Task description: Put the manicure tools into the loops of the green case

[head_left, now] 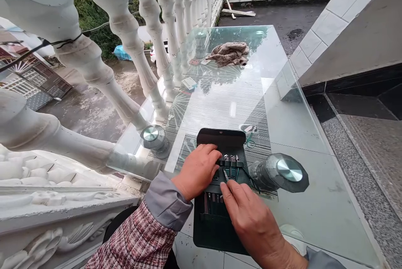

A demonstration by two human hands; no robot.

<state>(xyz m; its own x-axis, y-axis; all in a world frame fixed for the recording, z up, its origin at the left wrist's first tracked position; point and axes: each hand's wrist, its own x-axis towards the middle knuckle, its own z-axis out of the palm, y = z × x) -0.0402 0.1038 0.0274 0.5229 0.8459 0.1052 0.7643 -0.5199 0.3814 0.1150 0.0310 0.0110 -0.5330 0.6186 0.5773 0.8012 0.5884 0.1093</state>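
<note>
An open black tool case (211, 223) lies on the glass table (295, 126) right in front of me, with small metal tools held in elastic loops. My left hand (197, 171) rests curled on the case's left side, its fingertips on the upper row of tools (231, 162). My right hand (251, 218) reaches in from the lower right. Its thumb and forefinger pinch a slim metal tool (225, 174) in the middle of the case. A lower row of tools (212, 199) shows between my hands.
A crumpled brown cloth (229, 53) and small cards lie at the table's far end. Small scissors (249, 131) sit just beyond the case. Round metal table mounts (282, 172) (153, 136) flank the case. White balusters (125, 38) run along the left. A tiled step (361, 135) rises on the right.
</note>
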